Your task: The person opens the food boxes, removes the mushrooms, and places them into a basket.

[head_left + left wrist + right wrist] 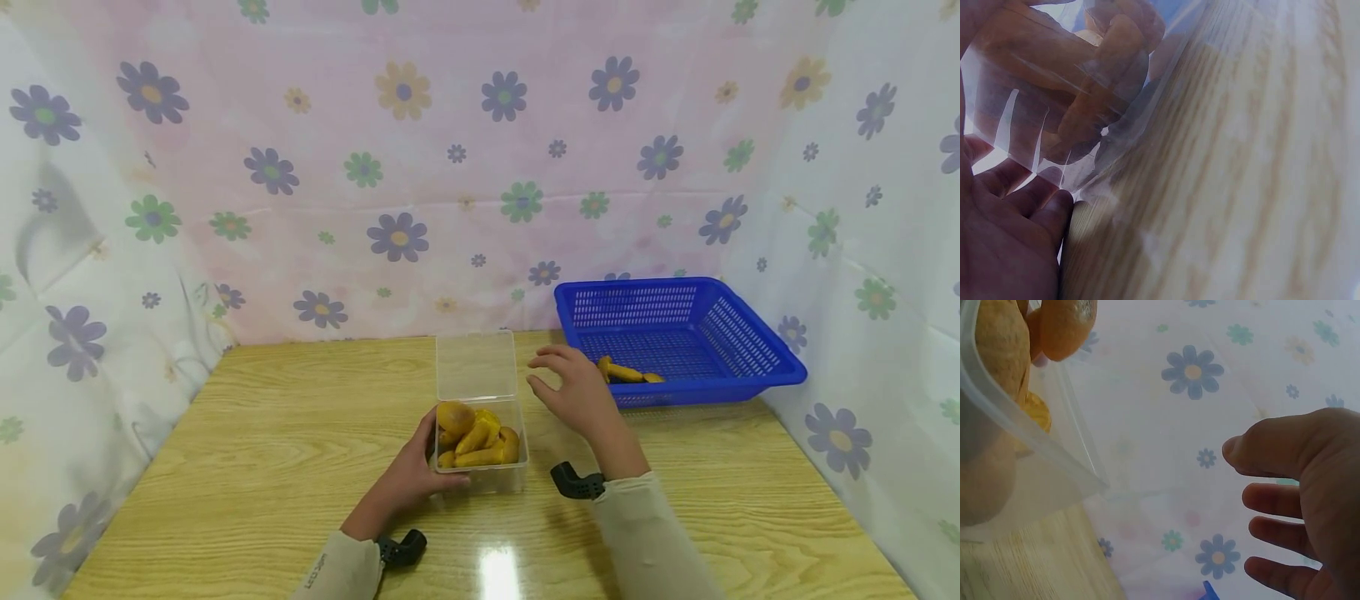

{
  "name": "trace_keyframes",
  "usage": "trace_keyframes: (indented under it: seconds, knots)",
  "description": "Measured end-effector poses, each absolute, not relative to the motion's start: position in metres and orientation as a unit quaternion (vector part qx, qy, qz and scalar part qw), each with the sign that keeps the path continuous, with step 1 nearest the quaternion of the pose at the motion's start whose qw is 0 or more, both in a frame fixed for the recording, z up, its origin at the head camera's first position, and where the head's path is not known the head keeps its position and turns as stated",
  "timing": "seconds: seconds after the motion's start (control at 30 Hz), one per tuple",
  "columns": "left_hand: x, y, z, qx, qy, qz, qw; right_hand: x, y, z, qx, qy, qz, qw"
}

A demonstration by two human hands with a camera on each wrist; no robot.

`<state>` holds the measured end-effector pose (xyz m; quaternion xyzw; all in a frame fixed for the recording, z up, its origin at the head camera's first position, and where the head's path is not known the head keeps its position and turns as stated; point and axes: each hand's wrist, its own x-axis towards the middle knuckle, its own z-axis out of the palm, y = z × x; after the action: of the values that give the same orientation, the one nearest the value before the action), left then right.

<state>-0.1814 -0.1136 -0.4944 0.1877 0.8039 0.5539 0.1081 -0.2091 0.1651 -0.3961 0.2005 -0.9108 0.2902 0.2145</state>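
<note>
A clear plastic box (pixel 517 408) stands on the table with its hinged lid (pixel 476 365) raised toward the back. Several yellow-brown mushrooms (pixel 480 446) fill it, and they show through its wall in the left wrist view. My left hand (pixel 420 467) grips the box from the left, thumb along the front and fingers on the side wall. Between the box and a blue basket (pixel 675 390), my right hand (pixel 577 396) hovers with nothing in it, its fingers (pixel 1275 534) spread and loosely bent. A few more mushrooms (pixel 626 372) lie in the basket's near left corner.
The wooden table (pixel 285 417) carries the box and the basket. A flowered cloth (pixel 465 167) hangs along the back and both sides. The basket's rim reaches near the table's right edge.
</note>
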Motion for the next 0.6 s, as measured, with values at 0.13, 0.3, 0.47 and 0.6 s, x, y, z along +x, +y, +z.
trace_keyframes:
  seconds: [0.13,0.3,0.47,0.6]
  knots:
    - [-0.182,-0.113,-0.495,0.189,0.805,0.551,0.108,-0.208,0.16,-0.397,0.211,-0.908,0.294,0.211]
    - [-0.181,-0.113,-0.494,0.188,0.806,0.552,0.104,-0.206,0.153,-0.397,0.227,-0.907,0.287,0.208]
    - [-0.181,-0.113,-0.495,0.188,0.803,0.556,0.103,-0.203,0.147,-0.396,0.241,-0.903,0.285,0.213]
    - [-0.182,-0.113,-0.496,0.19,0.802,0.558,0.101,-0.201,0.142,-0.397,0.256,-0.898,0.282,0.219]
